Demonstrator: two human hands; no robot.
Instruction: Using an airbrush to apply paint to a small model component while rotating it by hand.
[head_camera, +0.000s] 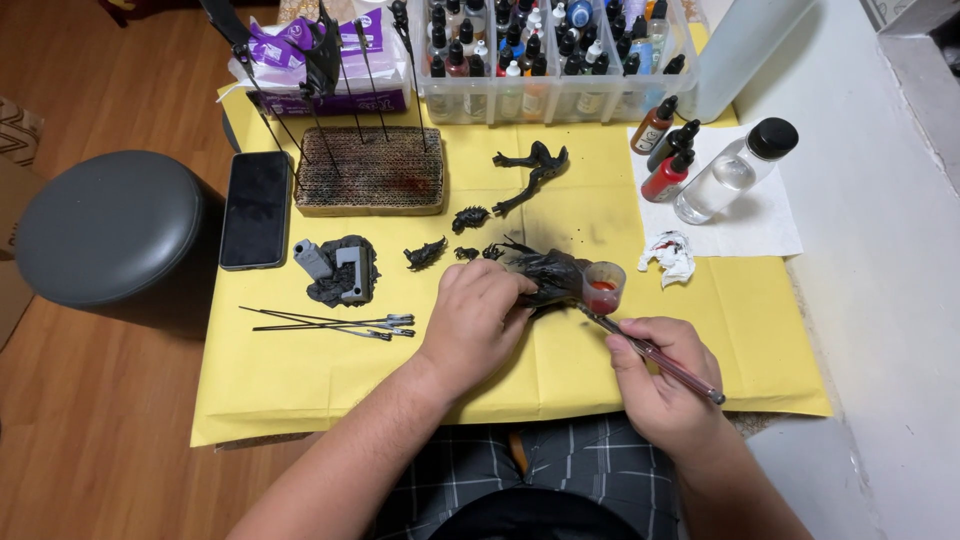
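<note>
Yellow paper covers our surface (300, 380), where our left hand (478, 315) clamps the dark miniature (548, 275) while our right hand (660, 375) pinches the airbrush (655, 360), whose red-filled cup (603, 287) beside the grip could, we judge, spill if tilted.

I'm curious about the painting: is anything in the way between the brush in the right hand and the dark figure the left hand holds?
Nothing visible blocks it. The right hand holds the brush, whose tip ends by the small red paint cup, right beside the dark figure under the left hand.
</note>
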